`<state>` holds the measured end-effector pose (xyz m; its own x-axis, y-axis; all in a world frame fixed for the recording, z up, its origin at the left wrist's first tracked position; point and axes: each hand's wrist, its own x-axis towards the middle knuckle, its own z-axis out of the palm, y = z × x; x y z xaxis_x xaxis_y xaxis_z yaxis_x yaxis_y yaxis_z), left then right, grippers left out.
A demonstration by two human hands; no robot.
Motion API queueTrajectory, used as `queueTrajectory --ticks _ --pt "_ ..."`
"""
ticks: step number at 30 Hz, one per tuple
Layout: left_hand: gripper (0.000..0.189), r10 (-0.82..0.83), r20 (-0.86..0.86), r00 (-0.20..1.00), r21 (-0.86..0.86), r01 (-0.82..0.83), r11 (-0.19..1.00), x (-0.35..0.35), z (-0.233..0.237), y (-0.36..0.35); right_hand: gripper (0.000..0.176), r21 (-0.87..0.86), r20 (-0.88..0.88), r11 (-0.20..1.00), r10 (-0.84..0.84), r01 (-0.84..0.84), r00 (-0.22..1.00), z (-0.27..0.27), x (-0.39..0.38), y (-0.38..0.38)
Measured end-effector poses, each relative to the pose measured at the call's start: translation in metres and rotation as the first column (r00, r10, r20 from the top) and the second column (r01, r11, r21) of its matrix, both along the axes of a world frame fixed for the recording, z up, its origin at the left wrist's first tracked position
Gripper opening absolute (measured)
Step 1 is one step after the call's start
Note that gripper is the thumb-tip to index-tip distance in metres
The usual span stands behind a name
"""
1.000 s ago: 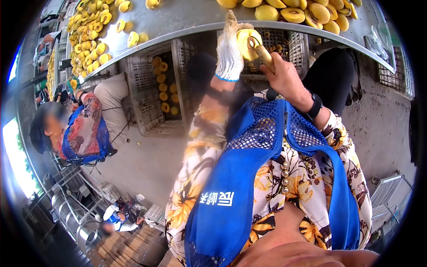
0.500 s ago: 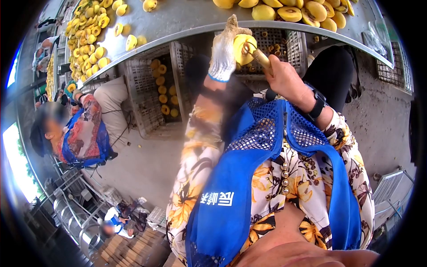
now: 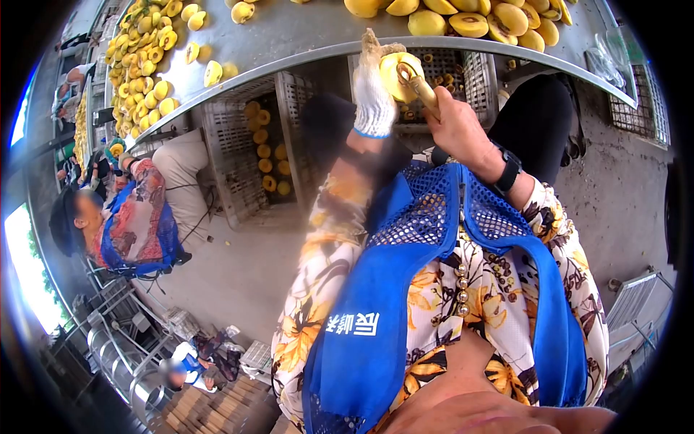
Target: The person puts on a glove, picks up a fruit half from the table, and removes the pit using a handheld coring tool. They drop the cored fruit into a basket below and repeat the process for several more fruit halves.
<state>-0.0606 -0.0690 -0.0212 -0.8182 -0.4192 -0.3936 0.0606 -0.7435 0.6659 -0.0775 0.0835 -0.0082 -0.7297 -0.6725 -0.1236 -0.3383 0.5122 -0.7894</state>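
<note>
My left hand (image 3: 374, 94), in a white knitted glove with soiled fingers, grips a yellow peach half (image 3: 392, 81) with its cut face toward me. My bare right hand (image 3: 463, 129) is closed round the wooden handle of a pitting tool (image 3: 423, 95). The tool's metal loop sits at the reddish hollow in the middle of the peach half. Both hands are just in front of the metal table's edge, over a crate (image 3: 477, 83) with small brown pits and fruit pieces in it.
Many yellow peach halves lie on the metal table (image 3: 303, 32), in a heap (image 3: 148, 69) at left and another (image 3: 499, 22) at right. Below stands a plastic crate (image 3: 224, 155) holding peach halves. A co-worker (image 3: 137, 217) sits at left; another person (image 3: 191, 362) is farther back.
My left hand and the peach half have shifted slightly right and down. The tool's loop now shows more plainly at the hollow, and the handle is tilted more steeply.
</note>
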Motion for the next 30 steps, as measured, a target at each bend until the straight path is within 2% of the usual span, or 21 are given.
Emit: queueTrajectory --ticks 2,5,8,9,12,15,16,17,18,19,21,23,25,27,28,30 --pt "0.056 0.016 -0.032 0.999 0.048 -0.015 0.999 -0.001 -0.004 0.0 0.019 -0.002 0.0 1.0 0.026 -0.026 1.0 0.003 0.0 0.001" --pt "0.06 -0.08 0.09 0.993 -0.276 0.102 0.956 0.008 0.009 -0.008 0.017 0.017 0.009 0.997 0.079 -0.079 0.997 0.003 -0.001 0.003" --pt "0.064 -0.329 0.068 0.942 -0.417 0.326 0.849 0.01 0.013 -0.025 0.018 -0.004 0.057 0.99 0.141 -0.141 0.988 0.002 -0.003 0.004" --pt "0.065 -0.35 0.108 0.93 -0.391 0.364 0.845 0.011 0.015 -0.026 0.019 -0.02 0.08 0.986 0.165 -0.164 0.983 0.001 -0.002 0.004" --pt "0.067 -0.425 0.211 0.88 -0.284 0.471 0.835 0.011 0.032 -0.03 0.018 -0.094 0.193 0.995 0.063 -0.046 0.979 -0.003 0.0 -0.001" --pt "0.066 -0.19 0.082 0.978 -0.189 0.202 0.961 0.017 0.041 -0.012 0.03 0.096 0.595 0.994 -0.105 0.059 0.797 0.041 -0.007 -0.01" --pt "0.061 -0.23 0.06 0.971 -0.169 0.237 0.957 0.024 0.054 -0.005 0.03 0.056 0.598 0.997 -0.08 0.058 0.798 0.03 -0.009 -0.008" --pt "0.046 -0.154 0.005 0.988 -0.214 0.152 0.965 0.013 0.034 -0.001 0.025 -0.021 0.565 0.997 -0.053 0.078 0.824 0.022 -0.003 -0.008" --pt "0.04 -0.038 -0.008 0.999 -0.473 0.03 0.881 0.015 0.019 0.008 0.019 -0.096 0.529 0.991 -0.025 0.089 0.848 0.014 0.002 -0.008" --pt "0.037 -0.006 -0.016 1.0 -0.49 -0.003 0.872 0.014 0.025 0.01 0.015 -0.171 0.489 0.981 0.003 0.093 0.872 0.014 0.005 -0.009" --pt "0.038 0.06 -0.033 0.998 -0.524 -0.068 0.849 0.011 0.037 0.014 0.014 -0.13 0.513 0.99 0.013 0.062 0.858 0.021 0.006 -0.012" --pt "0.04 -0.014 -0.079 0.997 -0.294 -0.01 0.956 0.008 0.023 0.009 0.014 -0.087 0.533 0.994 -0.006 0.061 0.846 0.021 0.008 -0.013" --pt "0.042 0.05 0.001 0.999 -0.273 -0.047 0.961 0.005 0.017 0.012 0.014 -0.048 0.546 0.995 -0.046 0.086 0.837 0.013 0.008 -0.015" --pt "0.04 0.094 0.061 0.994 -0.276 -0.074 0.958 0.003 0.02 0.013 0.013 -0.086 0.588 0.994 -0.008 0.072 0.809 0.016 0.009 -0.015" --pt "0.037 0.101 0.038 0.994 -0.237 -0.09 0.967 0.002 0.017 0.013 0.013 -0.104 0.611 0.992 0.011 0.067 0.792 0.017 0.009 -0.015" --pt "0.035 0.067 0.017 0.998 -0.352 -0.057 0.934 0.002 0.014 0.008 0.012 -0.079 0.638 0.994 -0.009 0.077 0.77 0.015 0.01 -0.016"
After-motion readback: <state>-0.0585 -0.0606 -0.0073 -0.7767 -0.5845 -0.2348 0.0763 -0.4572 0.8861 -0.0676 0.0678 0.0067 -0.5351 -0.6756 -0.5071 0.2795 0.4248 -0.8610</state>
